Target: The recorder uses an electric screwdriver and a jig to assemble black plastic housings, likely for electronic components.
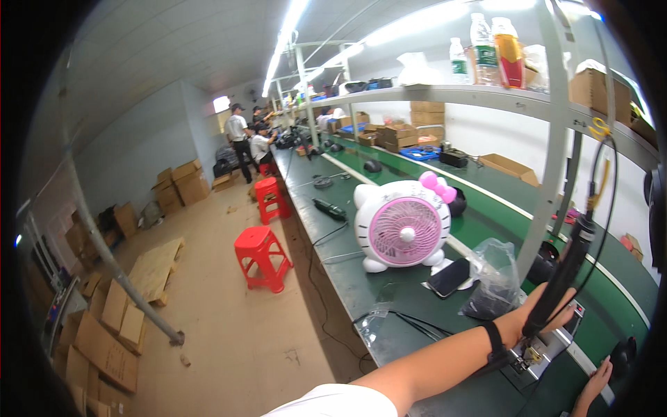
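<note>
From the lower edge my left arm, with a black strap on the wrist, reaches right across the bench. My left hand [533,311] is over a small metal fixture [535,354]; a hanging black electric screwdriver [566,278] crosses in front of it and hides much of its fingers. At the lower right, my right hand [594,388] shows only in part, fingers stretched out beside a black rounded part [624,352]. Whether it touches that part I cannot tell. Left of the fixture lie a clear plastic bag [495,267] with dark contents and a black phone [449,278].
A white and pink fan [406,226] stands on the green bench [389,316]. Beyond it lies a corded black tool [329,209]. A metal post [551,160] carries the shelf [479,95] with bottles. Red stools [260,254] line the left side; several people work far off.
</note>
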Demonstrator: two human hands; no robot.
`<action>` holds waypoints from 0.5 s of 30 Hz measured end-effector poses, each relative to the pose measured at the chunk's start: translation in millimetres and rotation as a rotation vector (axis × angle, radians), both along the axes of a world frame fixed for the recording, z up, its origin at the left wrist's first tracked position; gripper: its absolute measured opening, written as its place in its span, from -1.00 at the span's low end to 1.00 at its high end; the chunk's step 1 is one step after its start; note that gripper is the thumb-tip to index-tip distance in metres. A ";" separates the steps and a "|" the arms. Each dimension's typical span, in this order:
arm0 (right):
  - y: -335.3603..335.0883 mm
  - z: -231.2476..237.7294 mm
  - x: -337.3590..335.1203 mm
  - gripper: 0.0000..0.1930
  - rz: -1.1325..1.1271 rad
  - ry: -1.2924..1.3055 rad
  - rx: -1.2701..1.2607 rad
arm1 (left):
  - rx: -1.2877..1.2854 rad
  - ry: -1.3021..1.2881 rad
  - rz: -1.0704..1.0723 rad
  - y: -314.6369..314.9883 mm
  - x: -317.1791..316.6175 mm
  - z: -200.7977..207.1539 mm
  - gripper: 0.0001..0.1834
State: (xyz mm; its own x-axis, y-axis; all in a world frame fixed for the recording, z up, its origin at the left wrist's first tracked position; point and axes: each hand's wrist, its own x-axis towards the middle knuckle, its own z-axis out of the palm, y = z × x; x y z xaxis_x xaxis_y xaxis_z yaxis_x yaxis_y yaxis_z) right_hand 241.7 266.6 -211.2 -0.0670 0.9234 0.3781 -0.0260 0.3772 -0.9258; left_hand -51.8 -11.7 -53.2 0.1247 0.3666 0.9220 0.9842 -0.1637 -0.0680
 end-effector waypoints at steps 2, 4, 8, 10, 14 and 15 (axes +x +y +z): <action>-10.9 4.1 -31.6 -0.68 0.010 -0.001 -0.040 | -0.192 -0.329 -0.084 0.0 -18.0 0.6 -0.77; -19.4 14.7 -37.4 -0.68 0.011 -0.006 0.022 | 0.020 -0.253 -0.096 -9.7 -20.8 22.7 -0.91; -18.2 16.9 -39.2 -0.69 0.056 -0.006 0.035 | -0.283 -1.213 -0.809 -7.3 -27.4 40.1 -0.83; -23.9 21.7 -41.1 -0.68 0.077 -0.024 0.040 | -0.334 -1.482 -0.802 -3.5 -28.1 53.3 -0.83; -14.2 20.1 -34.3 -0.66 0.097 -0.028 0.070 | -0.482 -1.520 -0.797 -9.7 -28.0 70.2 -0.58; -16.0 22.8 -42.1 -0.66 0.107 -0.025 0.072 | -0.473 -1.518 -0.791 0.5 -36.9 61.2 -0.58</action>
